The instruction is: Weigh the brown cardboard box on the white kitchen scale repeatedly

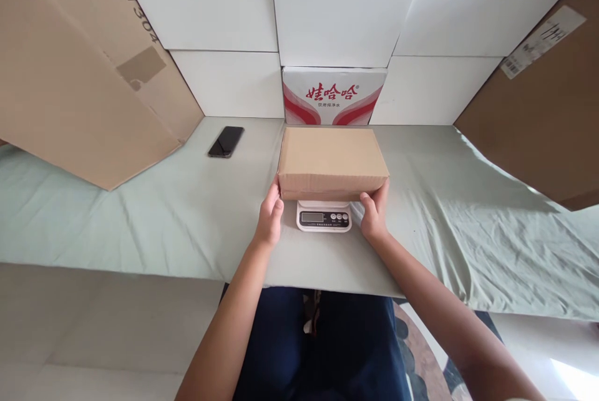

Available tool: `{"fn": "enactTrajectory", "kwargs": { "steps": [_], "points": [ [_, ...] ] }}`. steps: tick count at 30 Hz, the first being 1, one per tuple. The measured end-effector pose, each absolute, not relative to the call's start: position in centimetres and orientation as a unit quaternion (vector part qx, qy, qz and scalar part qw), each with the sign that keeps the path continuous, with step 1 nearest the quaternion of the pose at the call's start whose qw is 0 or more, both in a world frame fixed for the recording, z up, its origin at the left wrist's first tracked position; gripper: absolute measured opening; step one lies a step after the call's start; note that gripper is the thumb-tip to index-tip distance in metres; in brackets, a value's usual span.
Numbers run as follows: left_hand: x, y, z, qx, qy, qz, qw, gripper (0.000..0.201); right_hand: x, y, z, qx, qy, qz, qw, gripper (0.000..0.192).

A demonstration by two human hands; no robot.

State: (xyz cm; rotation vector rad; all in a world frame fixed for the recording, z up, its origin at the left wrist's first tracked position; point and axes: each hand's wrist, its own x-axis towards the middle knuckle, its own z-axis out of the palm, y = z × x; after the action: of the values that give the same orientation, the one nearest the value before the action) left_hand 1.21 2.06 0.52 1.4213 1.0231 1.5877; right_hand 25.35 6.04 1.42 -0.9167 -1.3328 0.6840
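L hand point(270, 217) & R hand point(374, 212) gripping box point(332, 161), scale point(324, 216) mostly hidden, display unreadable

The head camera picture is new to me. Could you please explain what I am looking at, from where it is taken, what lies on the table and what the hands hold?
There is no machine here: a person works with two bare hands. The one picture comes from a camera worn on the person's head, looking forward and down, so the arms enter from the bottom edge.

The left hand and the right hand grip the near corners of a closed brown cardboard box, one on each side. The box sits over a small white kitchen scale; only the scale's front, with its display and buttons, shows.

The table is covered by a pale green cloth. On it, far left, lies a dark phone. Behind the box stands a red and white carton with printed characters. Large cardboard sheets lean in at both sides.
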Motion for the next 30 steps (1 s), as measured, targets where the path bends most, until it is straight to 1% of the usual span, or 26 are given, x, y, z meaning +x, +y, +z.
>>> {"fn": "enactTrajectory", "kwargs": {
  "steps": [7, 20, 30],
  "points": [
    [1.33, 1.90, 0.69, 0.556, 0.393, 0.626, 0.380, 0.075, 25.35, 6.02, 1.47, -0.398, -0.583, 0.301, 0.641, 0.058],
    [1.21, 1.57, 0.62, 0.556, 0.408, 0.621, 0.372, 0.078, 25.15, 5.88, 1.67, -0.403, -0.580, 0.305, 0.639, 0.057],
    [1.21, 1.66, 0.89, 0.558, 0.390, 0.624, 0.383, 0.072, 24.96, 5.90, 1.71, -0.406, -0.573, 0.307, 0.643, 0.055]
  ]
}}
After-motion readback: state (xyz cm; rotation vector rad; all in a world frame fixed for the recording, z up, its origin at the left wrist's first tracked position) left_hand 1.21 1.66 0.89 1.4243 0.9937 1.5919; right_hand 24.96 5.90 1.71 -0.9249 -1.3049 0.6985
